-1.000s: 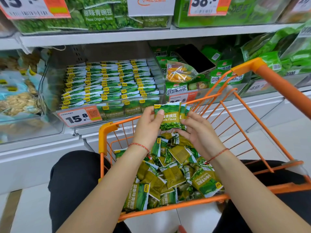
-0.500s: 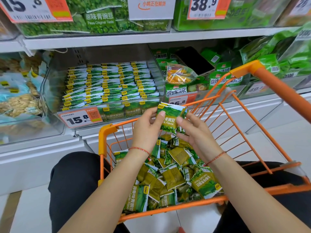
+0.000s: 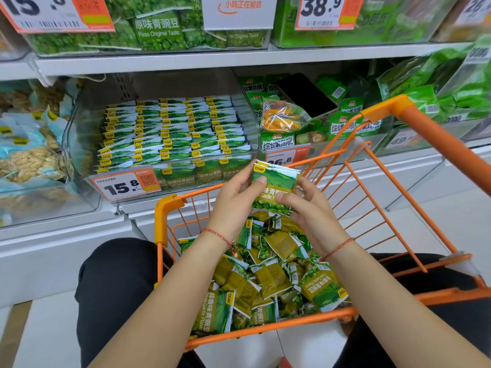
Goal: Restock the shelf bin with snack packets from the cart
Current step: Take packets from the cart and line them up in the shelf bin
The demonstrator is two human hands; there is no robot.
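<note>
Both your hands pinch one small stack of garlic pea packets [image 3: 273, 187] above the orange cart [image 3: 170, 208]: your left hand [image 3: 233, 205] grips its left edge, your right hand [image 3: 308, 208] its right. The stack's count is unclear. Dozens more packets lie loose in the cart. The clear shelf bin [image 3: 164, 134] just beyond holds five tidy rows. White floor shows beneath; the cart's right half lies bare.

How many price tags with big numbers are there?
5. The 15.8 tag on the clear bin, 26.8 right of it, a blurry 49, and 15.8 and 38.9 above. Another, cut off top right, may make six.
</note>
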